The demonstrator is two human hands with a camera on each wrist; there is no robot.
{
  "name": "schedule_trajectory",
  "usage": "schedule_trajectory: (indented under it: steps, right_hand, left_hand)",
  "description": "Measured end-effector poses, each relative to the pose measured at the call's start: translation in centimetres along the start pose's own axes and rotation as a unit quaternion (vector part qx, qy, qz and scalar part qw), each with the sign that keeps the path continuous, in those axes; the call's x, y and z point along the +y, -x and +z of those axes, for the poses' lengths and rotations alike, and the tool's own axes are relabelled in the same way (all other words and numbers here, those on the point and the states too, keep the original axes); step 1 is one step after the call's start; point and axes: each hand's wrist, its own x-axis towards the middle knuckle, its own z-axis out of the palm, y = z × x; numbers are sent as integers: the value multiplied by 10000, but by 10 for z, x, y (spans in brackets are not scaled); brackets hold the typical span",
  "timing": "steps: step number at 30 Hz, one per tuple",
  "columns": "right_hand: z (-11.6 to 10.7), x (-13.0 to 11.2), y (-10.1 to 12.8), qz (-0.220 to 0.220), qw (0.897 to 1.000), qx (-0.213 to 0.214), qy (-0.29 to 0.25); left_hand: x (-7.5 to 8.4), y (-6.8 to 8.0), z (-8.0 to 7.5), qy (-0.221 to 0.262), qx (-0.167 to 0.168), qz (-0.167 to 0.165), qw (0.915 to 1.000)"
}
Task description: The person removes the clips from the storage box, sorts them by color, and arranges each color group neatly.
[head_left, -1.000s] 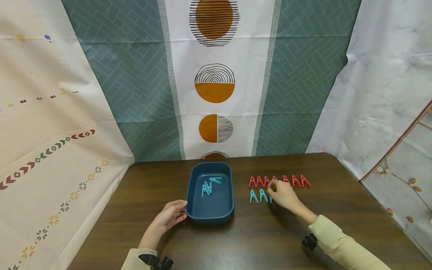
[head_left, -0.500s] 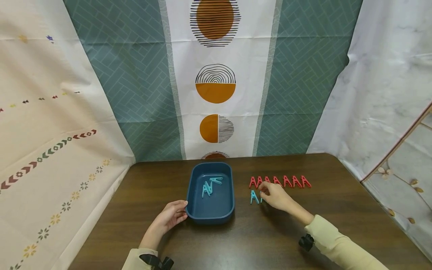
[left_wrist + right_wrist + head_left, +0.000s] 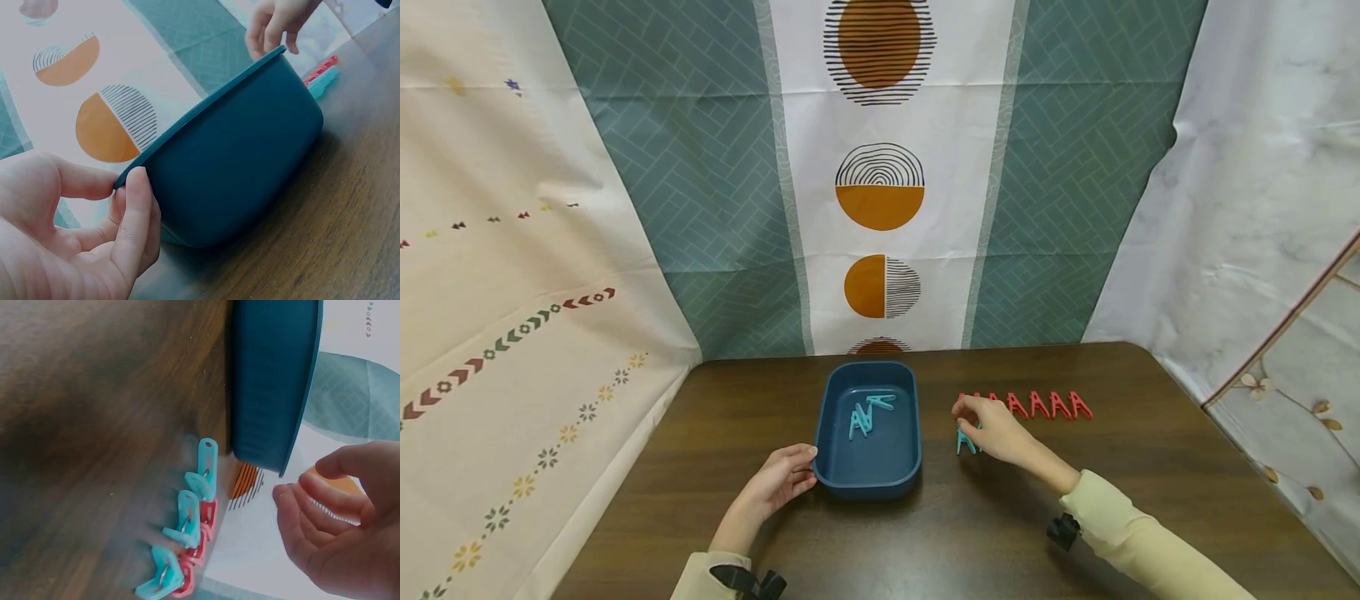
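My left hand [image 3: 781,482] pinches the near left rim of a dark blue plastic bin [image 3: 868,492], which stands upright on the table. Inside the bin lie several turquoise clothespins [image 3: 859,419]. Over the row to the right of the bin hovers my right hand [image 3: 997,432], thumb and fingers apart and nothing between them. Three turquoise clothespins [image 3: 187,519] show below it in the right wrist view; the hand hides part of this row in the head view. Behind them runs a row of several red clothespins [image 3: 1039,405], its left end partly covered.
The brown wooden table [image 3: 880,550] ends at patterned cloth hangings [image 3: 891,208] at the back and both sides. Between the bin and the clothespin rows is a narrow strip of tabletop.
My right hand has moved left along the turquoise row, toward the bin, covering different clothespins. My left hand and the bin have stayed put.
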Motion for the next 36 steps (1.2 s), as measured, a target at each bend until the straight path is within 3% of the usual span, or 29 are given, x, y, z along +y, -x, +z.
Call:
schedule_trajectory:
  steps: [25,36]
  right_hand:
    - [21,-22,-30,-270,9988,334,-226]
    - [30,-27,-35,-466,9979,197,-395]
  left_hand:
    - [2,1,2,-12,69,-15,10000]
    - [0,0,0,70,5,-18,10000]
